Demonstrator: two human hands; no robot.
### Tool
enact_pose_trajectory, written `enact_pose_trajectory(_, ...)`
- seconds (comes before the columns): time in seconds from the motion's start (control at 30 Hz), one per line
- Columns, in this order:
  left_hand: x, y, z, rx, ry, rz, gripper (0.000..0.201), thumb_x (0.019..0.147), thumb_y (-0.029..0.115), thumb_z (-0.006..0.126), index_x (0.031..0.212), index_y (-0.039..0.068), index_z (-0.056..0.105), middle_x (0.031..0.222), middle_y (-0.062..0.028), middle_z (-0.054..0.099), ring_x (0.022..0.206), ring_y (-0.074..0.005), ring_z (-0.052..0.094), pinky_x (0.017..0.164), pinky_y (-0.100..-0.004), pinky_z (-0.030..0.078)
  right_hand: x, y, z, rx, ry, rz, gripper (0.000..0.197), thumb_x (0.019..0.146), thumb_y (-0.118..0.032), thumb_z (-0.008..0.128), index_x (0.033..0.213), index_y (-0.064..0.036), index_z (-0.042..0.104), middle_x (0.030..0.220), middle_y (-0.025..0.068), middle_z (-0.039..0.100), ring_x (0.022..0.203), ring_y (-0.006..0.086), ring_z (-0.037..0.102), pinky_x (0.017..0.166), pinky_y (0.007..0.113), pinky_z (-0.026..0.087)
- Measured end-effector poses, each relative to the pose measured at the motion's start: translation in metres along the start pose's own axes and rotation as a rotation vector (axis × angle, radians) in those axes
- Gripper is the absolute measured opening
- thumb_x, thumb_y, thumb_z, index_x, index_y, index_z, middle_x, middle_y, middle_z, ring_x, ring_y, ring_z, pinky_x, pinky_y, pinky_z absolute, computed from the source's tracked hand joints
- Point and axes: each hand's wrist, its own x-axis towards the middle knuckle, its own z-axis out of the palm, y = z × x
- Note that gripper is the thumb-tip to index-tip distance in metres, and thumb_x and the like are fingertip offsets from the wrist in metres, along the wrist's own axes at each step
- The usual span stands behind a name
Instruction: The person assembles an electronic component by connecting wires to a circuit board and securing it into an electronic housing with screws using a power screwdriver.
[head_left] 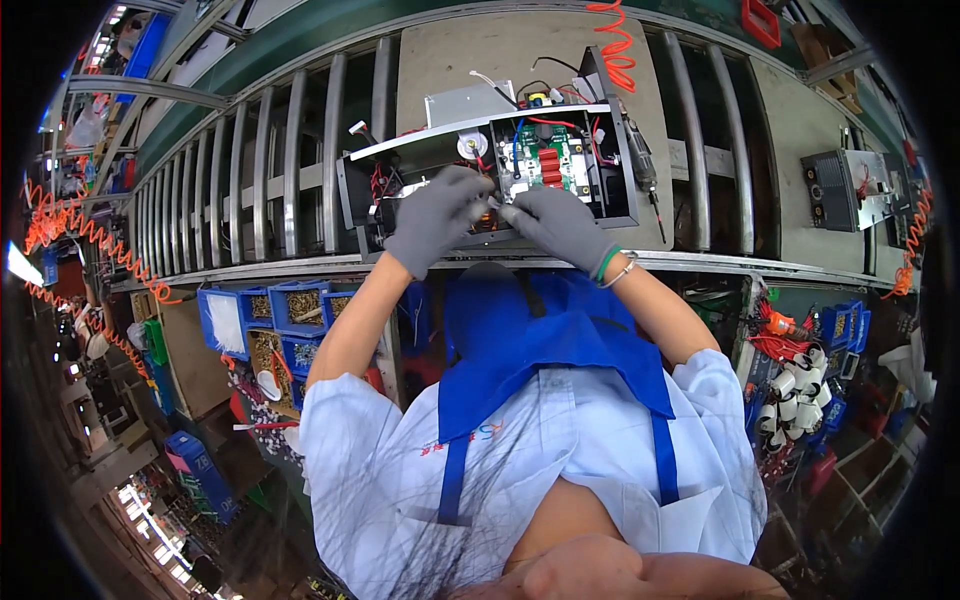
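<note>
An open black metal housing (627,212) lies on a flat board (440,60) in front of me. Inside its right part is a green circuit board (522,158) carrying red blocks (551,168). A white round part (472,146) and several wires show to the left of that board. Both my hands wear grey gloves and meet at the housing's near side. My left hand (440,217) has its fingers bent and pinched together over the interior. Opposite it, my right hand (562,226) pinches too, its fingertips close to the left ones. Whatever lies between the fingers is too small to name.
A dark handheld driver (642,160) lies right of the housing. Metal rollers (293,150) run along the line on both sides. Another unit (848,190) sits far right. A red coiled hose (614,45) hangs above. Blue bins (300,307) of small hardware stand below left.
</note>
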Motion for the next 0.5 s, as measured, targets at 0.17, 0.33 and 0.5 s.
enact_pose_trajectory(0.17,0.012,-0.042,0.012,-0.250,-0.361,0.101,0.020,0.086,0.025,0.063,0.098,0.011,0.071,0.093,-0.0068,0.065,0.090,-0.0277,0.063,0.077,-0.0379,0.051,0.007,-0.005,0.012,0.110,0.016,0.066,0.037,0.090,-0.041,0.056,0.087,-0.0062,0.068,0.080,0.0154,0.065,0.080,0.0347,0.063,0.072,0.047,0.049)
enact_pose_trajectory(0.33,0.020,-0.042,0.020,-0.109,-0.403,0.157,0.023,0.084,0.028,0.066,0.098,0.012,0.072,0.090,-0.0080,0.066,0.088,-0.0267,0.064,0.076,-0.0374,0.051,0.000,0.003,0.033,-0.259,0.277,-0.102,0.025,0.084,-0.033,0.065,0.082,-0.0086,0.069,0.080,0.0111,0.063,0.079,0.0309,0.062,0.069,0.044,0.049)
enact_pose_trajectory(0.5,0.038,-0.063,0.016,-0.413,-0.616,-0.051,0.022,0.080,0.028,0.068,0.094,0.012,0.073,0.092,-0.0101,0.070,0.085,-0.0279,0.066,0.075,-0.0371,0.051,-0.016,0.020,0.010,0.027,0.240,-0.186,0.031,0.084,-0.039,0.066,0.077,-0.0093,0.066,0.076,0.0081,0.061,0.075,0.0274,0.062,0.063,0.040,0.048)
